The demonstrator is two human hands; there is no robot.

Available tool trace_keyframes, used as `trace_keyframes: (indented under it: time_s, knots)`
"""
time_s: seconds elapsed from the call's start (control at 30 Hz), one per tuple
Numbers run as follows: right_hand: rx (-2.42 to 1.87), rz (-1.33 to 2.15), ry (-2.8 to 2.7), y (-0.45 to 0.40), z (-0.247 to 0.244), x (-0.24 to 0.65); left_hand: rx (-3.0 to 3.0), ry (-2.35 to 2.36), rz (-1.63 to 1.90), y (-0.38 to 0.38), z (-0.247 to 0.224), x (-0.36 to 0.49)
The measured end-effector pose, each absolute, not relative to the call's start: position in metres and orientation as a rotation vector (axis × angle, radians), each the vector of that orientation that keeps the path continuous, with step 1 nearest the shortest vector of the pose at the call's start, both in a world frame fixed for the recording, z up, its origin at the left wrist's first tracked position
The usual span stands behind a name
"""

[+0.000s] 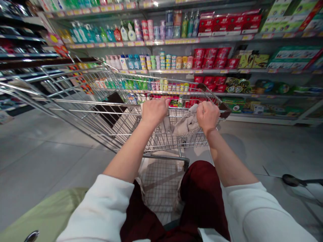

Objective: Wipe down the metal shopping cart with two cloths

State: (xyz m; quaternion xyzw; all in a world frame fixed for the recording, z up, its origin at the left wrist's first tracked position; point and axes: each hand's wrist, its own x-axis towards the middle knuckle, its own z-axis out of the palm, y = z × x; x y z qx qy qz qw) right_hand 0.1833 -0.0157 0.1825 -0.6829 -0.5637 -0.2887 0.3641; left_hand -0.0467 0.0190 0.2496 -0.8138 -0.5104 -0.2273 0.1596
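A wire shopping cart stands right in front of me, its metal rim crossing between my arms. My left hand is closed in a fist over the near rim; a small pale edge shows at its left side. Farther right, my right hand is closed at the rim near the dark corner piece. A bunched greyish-beige cloth hangs over the rim between the hands and reaches up into my right hand. The fingers' undersides are hidden.
Shelves of bottles, tubs and red boxes run across the back. Shelves of shiny goods stand at the left. Grey tiled floor surrounds the cart. A dark wheel-like object is at the right; green fabric is at lower left.
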Motion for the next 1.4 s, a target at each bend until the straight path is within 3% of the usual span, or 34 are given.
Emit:
trace_keyframes:
  time_s: [0.37,0.77,1.0,1.13,1.4]
  knots:
    - [-1.620,-0.710,-1.476,-0.008,0.168,0.174,-2.215,-1.504,-0.790,0.038,0.239,-0.039]
    - [-1.616,-0.598,-1.506,-0.014,0.079,0.145,-2.118,-1.406,-0.846,0.045,0.226,-0.040]
    - [-1.363,-0.752,-1.569,-0.025,0.081,0.133,-2.108,-1.584,-0.768,0.045,0.238,-0.032]
    - [-1.205,-0.843,-1.551,-0.022,0.087,0.118,-2.085,-1.519,-0.926,0.047,0.230,-0.029]
    - [-1.348,-0.861,-1.487,-0.005,0.105,0.094,-1.999,-1.302,-1.044,0.052,0.217,-0.034]
